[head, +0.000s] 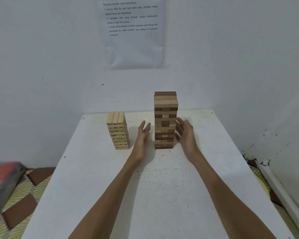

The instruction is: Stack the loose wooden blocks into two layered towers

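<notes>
Tall tower of mixed light and dark brown wooden blocks (165, 120) at frame centre on white table (162, 187), flanked by left hand (142, 137) and right hand (186, 133), fingers straight, holding nothing; shorter pale numbered-block tower (118, 131) left of the left hand

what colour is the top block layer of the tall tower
Dark brown, above lighter tan layers, on the tall tower; head view.

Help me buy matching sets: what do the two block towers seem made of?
Short pale numbered-block tower: seemingly unfinished light wood, grain lines on top, printed numbers on ends. Tall mixed tan-and-brown block tower: wood, matte, possibly stained; shades vary block to block.
</notes>
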A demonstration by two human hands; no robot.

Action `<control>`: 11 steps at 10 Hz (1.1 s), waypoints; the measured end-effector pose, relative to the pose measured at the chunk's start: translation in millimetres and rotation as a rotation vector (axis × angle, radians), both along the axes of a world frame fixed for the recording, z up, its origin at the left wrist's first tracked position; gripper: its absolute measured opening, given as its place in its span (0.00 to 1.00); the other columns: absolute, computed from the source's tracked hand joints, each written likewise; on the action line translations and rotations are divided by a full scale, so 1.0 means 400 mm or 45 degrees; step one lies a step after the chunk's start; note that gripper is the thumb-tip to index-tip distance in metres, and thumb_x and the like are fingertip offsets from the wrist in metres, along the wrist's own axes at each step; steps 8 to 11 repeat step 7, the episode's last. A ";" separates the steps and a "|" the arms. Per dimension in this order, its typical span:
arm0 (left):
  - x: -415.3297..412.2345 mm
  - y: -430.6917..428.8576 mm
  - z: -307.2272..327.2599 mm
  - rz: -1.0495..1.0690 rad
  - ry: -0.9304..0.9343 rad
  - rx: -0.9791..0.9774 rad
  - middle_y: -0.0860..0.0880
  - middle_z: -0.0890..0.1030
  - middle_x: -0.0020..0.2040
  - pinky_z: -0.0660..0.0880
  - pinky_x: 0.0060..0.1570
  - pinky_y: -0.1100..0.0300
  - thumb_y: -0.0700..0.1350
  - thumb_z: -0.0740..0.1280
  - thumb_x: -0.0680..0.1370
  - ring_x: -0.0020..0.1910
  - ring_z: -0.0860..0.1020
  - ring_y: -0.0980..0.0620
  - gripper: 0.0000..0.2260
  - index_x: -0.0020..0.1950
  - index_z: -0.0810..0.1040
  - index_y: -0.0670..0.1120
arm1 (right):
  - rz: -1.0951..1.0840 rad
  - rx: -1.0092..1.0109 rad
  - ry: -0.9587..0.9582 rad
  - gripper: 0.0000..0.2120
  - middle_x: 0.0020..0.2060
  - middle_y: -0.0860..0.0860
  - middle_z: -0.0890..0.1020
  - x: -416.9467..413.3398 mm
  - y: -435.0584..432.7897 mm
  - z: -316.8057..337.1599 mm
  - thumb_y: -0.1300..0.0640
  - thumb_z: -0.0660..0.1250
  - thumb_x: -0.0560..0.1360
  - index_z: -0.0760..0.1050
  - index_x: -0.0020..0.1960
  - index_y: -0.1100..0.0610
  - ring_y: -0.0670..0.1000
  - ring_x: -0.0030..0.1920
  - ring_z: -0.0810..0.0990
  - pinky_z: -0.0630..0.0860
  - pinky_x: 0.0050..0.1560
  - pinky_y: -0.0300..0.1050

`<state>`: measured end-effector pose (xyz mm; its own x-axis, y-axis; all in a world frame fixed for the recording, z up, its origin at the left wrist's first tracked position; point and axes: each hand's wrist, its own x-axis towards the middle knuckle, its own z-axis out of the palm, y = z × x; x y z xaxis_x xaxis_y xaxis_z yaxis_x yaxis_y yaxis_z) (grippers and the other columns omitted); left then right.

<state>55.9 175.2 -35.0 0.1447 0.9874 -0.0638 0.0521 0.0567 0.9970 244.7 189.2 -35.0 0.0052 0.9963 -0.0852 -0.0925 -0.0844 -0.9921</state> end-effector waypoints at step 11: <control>0.138 0.075 0.005 0.308 -0.485 -0.096 0.47 0.77 0.71 0.72 0.72 0.50 0.72 0.45 0.80 0.71 0.75 0.50 0.38 0.78 0.68 0.48 | -0.266 0.061 0.203 0.37 0.61 0.42 0.83 -0.123 0.021 -0.022 0.28 0.41 0.79 0.73 0.74 0.46 0.43 0.64 0.80 0.78 0.65 0.44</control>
